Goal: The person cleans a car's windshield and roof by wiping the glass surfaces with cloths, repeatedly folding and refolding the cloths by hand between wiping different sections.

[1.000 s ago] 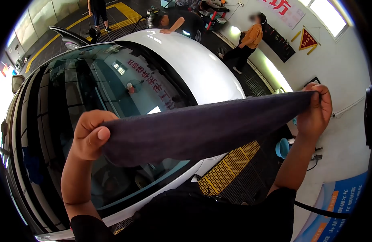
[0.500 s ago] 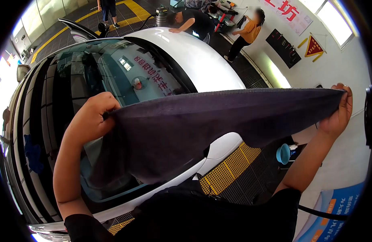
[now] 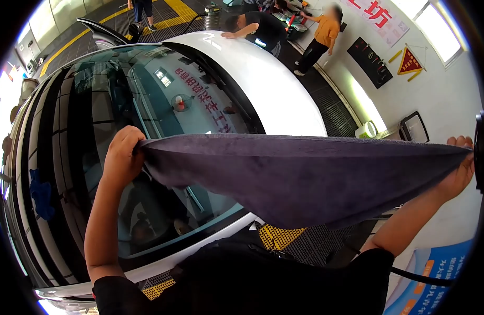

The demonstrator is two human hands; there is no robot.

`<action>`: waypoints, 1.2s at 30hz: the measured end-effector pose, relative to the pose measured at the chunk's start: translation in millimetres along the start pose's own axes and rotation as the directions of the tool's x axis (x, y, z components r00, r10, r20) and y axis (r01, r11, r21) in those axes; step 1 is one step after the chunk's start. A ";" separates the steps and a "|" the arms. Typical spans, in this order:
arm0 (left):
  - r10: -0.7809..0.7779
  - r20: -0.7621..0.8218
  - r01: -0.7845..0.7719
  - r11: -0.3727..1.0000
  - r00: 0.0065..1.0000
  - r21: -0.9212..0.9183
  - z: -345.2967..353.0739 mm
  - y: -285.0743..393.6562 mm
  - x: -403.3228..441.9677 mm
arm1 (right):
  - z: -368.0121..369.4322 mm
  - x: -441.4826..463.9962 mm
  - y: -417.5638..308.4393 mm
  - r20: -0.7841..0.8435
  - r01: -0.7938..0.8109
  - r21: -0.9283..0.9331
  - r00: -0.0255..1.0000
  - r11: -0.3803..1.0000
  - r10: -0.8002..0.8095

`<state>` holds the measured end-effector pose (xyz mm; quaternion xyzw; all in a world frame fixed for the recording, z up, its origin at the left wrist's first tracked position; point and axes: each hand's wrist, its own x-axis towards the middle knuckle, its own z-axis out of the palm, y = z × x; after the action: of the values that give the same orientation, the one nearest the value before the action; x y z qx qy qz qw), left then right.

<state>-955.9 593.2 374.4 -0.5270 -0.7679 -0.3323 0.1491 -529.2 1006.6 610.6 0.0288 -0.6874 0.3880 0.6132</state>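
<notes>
A dark grey-purple cloth [image 3: 305, 176] is stretched between my two hands, its top edge nearly straight and its lower part hanging in a fold. My left hand [image 3: 124, 152] is closed on one corner, above the side of the windshield [image 3: 173, 100]. At the far right my right hand [image 3: 457, 170] grips the other end, with the wall behind it. Beneath and behind the cloth is a white car [image 3: 257, 79] with a dark, reflective roof. A blue cloth [image 3: 41, 194] lies on that roof at the left.
One person [image 3: 257, 29] leans on the car's hood. Another person in an orange top [image 3: 323, 39] stands by the right wall, and a third person's legs [image 3: 143, 13] show at the top left. A black hose [image 3: 420, 276] runs at the lower right, near a blue banner [image 3: 436, 278].
My hands have moved farther apart, my right hand going right and then down, and the cloth is stretched wider. The person in orange has turned and shifted near the right wall.
</notes>
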 end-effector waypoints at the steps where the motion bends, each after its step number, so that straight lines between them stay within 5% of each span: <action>1: -0.019 0.010 0.019 1.000 1.000 0.017 -0.3 -7.1 -4.1 | -11.8 1.2 -3.8 -0.007 -0.048 0.045 0.999 0.998 0.048; 2: -0.038 0.021 0.037 0.999 0.999 0.035 0.0 -15.1 -7.8 | -20.1 4.7 -4.2 -0.028 -0.045 0.055 0.999 0.997 0.046; 5: -0.272 0.043 0.272 0.916 0.961 -0.294 1.9 -38.6 -28.7 | -42.8 10.3 -5.1 -0.045 0.005 0.162 0.999 0.987 0.002; 7: -0.419 0.109 0.401 0.716 0.902 -0.571 -9.1 -43.6 -38.7 | -21.8 -1.6 -13.3 -0.045 -0.035 0.311 0.998 0.950 0.052; 9: -0.476 0.169 0.451 0.575 0.863 -0.682 -25.8 -45.4 -44.8 | -27.4 7.5 -12.4 0.305 -0.302 0.616 0.943 0.727 0.133; 11: -0.540 0.155 0.490 0.559 0.827 -0.669 -39.0 -48.9 -46.6 | -97.3 21.2 10.6 0.341 -0.377 0.610 0.919 0.697 0.199; 12: -0.546 0.132 0.494 0.596 0.827 -0.633 -45.7 -51.8 -46.2 | -104.5 10.2 36.5 0.006 -0.115 -0.074 0.993 0.991 0.116; 13: -0.577 0.203 0.572 0.579 0.791 -0.581 -55.9 -51.0 -40.7 | -97.1 14.2 55.4 0.007 -0.029 -0.551 0.999 0.834 0.040; 14: -0.589 0.274 0.625 0.548 0.760 -0.556 -53.9 -53.5 -37.8 | -76.4 3.0 81.8 -0.233 -0.371 -0.363 0.924 0.855 0.302; 16: -0.604 0.403 0.719 0.488 0.687 -0.495 -47.9 -58.9 -34.4 | -57.7 -18.4 135.0 -0.024 -0.229 -0.811 0.932 0.538 0.362; 17: -0.616 0.506 0.779 0.322 0.604 -0.538 -45.3 -56.2 -32.7 | -45.2 -33.2 155.2 -0.027 -0.192 -0.919 0.901 0.344 0.432; 20: -0.507 0.641 0.732 -0.029 0.576 -0.680 -34.7 -13.6 -18.6 | -6.4 -87.4 186.2 0.014 -0.413 -0.797 0.716 0.440 0.698; 21: -0.524 0.651 0.727 -0.085 0.549 -0.682 -28.1 6.7 -12.2 | 19.3 -107.3 185.8 0.063 -0.570 -0.579 0.681 0.583 0.729; 23: -0.462 0.700 0.723 -0.165 0.544 -0.671 -13.6 41.3 -2.3 | 75.2 -125.3 153.5 0.257 -0.762 -0.347 0.483 0.546 0.837; 24: -0.381 0.732 0.727 -0.188 0.566 -0.660 -8.0 53.4 0.8 | 106.8 -132.7 130.6 0.341 -0.753 -0.288 0.498 0.592 0.798; 25: -0.283 0.790 0.755 -0.248 0.543 -0.608 -5.0 63.5 2.8 | 124.2 -138.9 125.8 0.528 -0.552 -0.313 0.576 0.773 0.625; 26: -0.178 0.836 0.780 -0.302 0.519 -0.548 -1.6 73.3 4.6 | 141.9 -143.7 109.3 0.545 -0.670 -0.353 0.420 0.653 0.726; 27: -0.130 0.833 0.773 -0.318 0.538 -0.549 4.8 86.0 7.5 | 156.0 -146.9 98.7 0.672 -0.640 -0.334 0.352 0.691 0.651; 32: -0.071 0.843 0.751 -0.420 0.533 -0.509 28.6 136.5 26.4 | 223.3 -182.3 57.5 0.738 -0.155 -0.181 0.631 0.971 0.239; 35: 0.164 0.700 0.660 -0.530 0.695 -0.532 34.6 129.8 29.0 | 241.5 -193.1 45.9 0.758 0.220 -0.264 0.650 0.939 0.061; 36: 0.137 0.705 0.665 -0.494 0.696 -0.560 32.1 132.6 30.5 | 243.7 -198.9 48.6 0.748 0.291 -0.278 0.663 0.915 0.017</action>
<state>-843.7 665.9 415.3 -0.2024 -0.2627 -0.6819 -0.6520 -705.3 815.1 427.2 0.1180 -0.9320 0.1561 0.3051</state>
